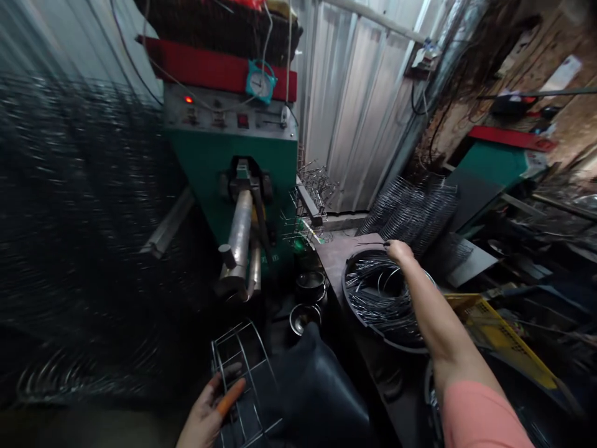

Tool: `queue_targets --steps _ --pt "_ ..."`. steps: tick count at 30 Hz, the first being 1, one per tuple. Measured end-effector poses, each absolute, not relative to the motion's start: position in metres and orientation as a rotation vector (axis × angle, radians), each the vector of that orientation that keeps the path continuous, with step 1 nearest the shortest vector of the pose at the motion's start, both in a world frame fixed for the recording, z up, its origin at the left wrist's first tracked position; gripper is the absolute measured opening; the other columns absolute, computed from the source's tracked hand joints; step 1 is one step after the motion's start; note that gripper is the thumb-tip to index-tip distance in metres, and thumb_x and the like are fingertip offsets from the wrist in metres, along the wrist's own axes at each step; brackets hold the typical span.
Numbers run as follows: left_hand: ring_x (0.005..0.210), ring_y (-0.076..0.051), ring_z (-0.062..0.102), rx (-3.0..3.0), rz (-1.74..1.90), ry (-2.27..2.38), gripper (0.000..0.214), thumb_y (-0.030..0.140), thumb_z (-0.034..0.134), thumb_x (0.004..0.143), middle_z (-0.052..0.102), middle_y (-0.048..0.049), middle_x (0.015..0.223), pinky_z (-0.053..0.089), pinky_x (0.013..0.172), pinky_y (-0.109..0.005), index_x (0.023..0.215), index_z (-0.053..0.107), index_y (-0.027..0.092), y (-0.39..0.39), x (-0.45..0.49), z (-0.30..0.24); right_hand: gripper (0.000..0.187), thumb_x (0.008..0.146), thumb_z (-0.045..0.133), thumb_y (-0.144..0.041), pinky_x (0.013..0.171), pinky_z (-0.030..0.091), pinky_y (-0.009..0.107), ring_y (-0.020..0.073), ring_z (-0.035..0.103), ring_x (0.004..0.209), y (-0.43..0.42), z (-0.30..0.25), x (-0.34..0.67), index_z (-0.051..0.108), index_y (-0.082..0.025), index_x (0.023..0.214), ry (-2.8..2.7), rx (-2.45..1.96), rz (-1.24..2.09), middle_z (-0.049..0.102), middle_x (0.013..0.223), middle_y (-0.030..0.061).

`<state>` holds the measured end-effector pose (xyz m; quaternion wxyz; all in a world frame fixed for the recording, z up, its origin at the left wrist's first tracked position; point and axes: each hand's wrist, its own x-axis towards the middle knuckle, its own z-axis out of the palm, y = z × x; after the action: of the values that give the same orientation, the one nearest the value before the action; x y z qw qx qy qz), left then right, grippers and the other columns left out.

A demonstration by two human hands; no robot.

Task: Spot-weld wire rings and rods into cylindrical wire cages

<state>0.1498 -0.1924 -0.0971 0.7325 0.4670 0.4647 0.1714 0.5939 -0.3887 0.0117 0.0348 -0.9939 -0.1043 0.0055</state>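
My left hand (212, 404) grips a small wire frame basket (242, 379) low in the view; an orange cover sits on one finger. My right hand (397, 250) reaches out over the far rim of a round dark tub (354, 311) filled with thin metal wire pieces (373, 292). Its fingers are curled and pinch a thin wire at the tub's edge. Ahead stands a green and red welding machine (233, 155) with a metal arm (239, 239) sticking out toward me.
Stacked wire racks (410, 208) lean against the corrugated wall at right. A yellow crate (504, 336) lies beside the tub. Metal bowls (308, 298) sit under the machine. Blurred wire mesh (69, 218) fills the left. A second green machine (499, 162) stands far right.
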Motion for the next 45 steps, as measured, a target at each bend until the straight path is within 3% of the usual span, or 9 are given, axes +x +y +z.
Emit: queue_targets --steps 4,7,12,18,26,33,39,45 --pt "0.077 -0.021 0.062 0.989 0.349 1.000 0.052 0.040 0.080 0.041 0.068 -0.0039 0.087 0.044 0.054 -0.023 0.088 0.065 0.021 -0.192 0.142 -0.088 0.030 0.078 0.048 -0.019 0.078 0.044 0.032 0.0272 0.060 0.094 -0.397 0.059 0.549 0.065 -0.011 0.102 -0.518 -2.982 -0.171 0.065 0.102 0.0162" --pt "0.071 -0.018 0.060 0.967 0.417 0.969 0.050 0.039 0.080 0.041 0.067 -0.0030 0.082 0.041 0.051 -0.022 0.085 0.066 0.019 -0.189 0.137 -0.092 0.031 0.080 0.048 -0.034 0.073 0.045 0.030 0.0236 0.061 0.084 -0.421 0.099 0.495 0.066 -0.015 0.096 -0.776 -2.631 -0.357 0.068 0.091 0.0100" --pt "0.067 -0.014 0.057 0.962 0.484 0.921 0.047 0.041 0.079 0.044 0.064 -0.0025 0.077 0.040 0.054 -0.021 0.081 0.064 0.017 -0.194 0.138 -0.096 0.037 0.076 0.052 -0.049 0.063 0.046 0.028 0.0193 0.059 0.071 -0.438 0.127 0.430 0.066 -0.018 0.089 -0.985 -2.263 -0.162 0.066 0.076 0.0042" --pt "0.055 -0.009 0.047 1.048 0.570 0.808 0.044 0.040 0.077 0.049 0.056 0.0004 0.067 0.034 0.048 -0.020 0.084 0.064 0.015 -0.185 0.136 -0.081 0.040 0.067 0.059 -0.055 0.059 0.045 0.027 0.0187 0.057 0.067 -0.393 0.094 0.410 0.065 -0.018 0.081 -1.030 -2.136 0.321 0.065 0.073 0.0041" --pt "0.061 -0.010 0.048 1.175 0.632 0.791 0.041 0.039 0.075 0.054 0.060 -0.0021 0.072 0.035 0.053 -0.021 0.084 0.066 0.014 -0.151 0.133 -0.067 0.042 0.063 0.064 -0.058 0.051 0.037 0.024 0.0121 0.048 0.054 -0.341 0.035 0.389 0.065 -0.016 0.072 -1.044 -1.913 0.775 0.056 0.058 -0.0005" --pt "0.064 -0.010 0.048 1.182 0.680 0.732 0.033 0.034 0.076 0.050 0.062 -0.0033 0.075 0.033 0.055 -0.022 0.074 0.066 0.013 -0.124 0.150 -0.065 0.033 0.063 0.064 -0.046 0.066 0.041 0.028 0.0158 0.053 0.067 -0.316 -0.006 0.386 0.063 -0.017 0.078 -1.052 -1.796 0.614 0.061 0.072 0.0017" --pt "0.064 -0.010 0.048 1.168 0.656 0.721 0.028 0.031 0.075 0.052 0.061 -0.0015 0.073 0.033 0.057 -0.022 0.073 0.065 0.015 -0.113 0.163 -0.074 0.031 0.065 0.061 -0.047 0.056 0.039 0.025 0.0134 0.047 0.059 -0.297 -0.051 0.395 0.053 -0.018 0.068 -1.012 -1.783 0.628 0.052 0.061 -0.0018" --pt "0.063 -0.009 0.046 1.150 0.617 0.743 0.027 0.031 0.074 0.052 0.058 -0.0007 0.071 0.032 0.055 -0.021 0.072 0.064 0.015 -0.111 0.172 -0.082 0.030 0.066 0.066 -0.044 0.058 0.040 0.024 0.0132 0.048 0.061 -0.282 -0.076 0.398 0.050 -0.019 0.067 -0.981 -1.714 0.596 0.052 0.062 -0.0029"
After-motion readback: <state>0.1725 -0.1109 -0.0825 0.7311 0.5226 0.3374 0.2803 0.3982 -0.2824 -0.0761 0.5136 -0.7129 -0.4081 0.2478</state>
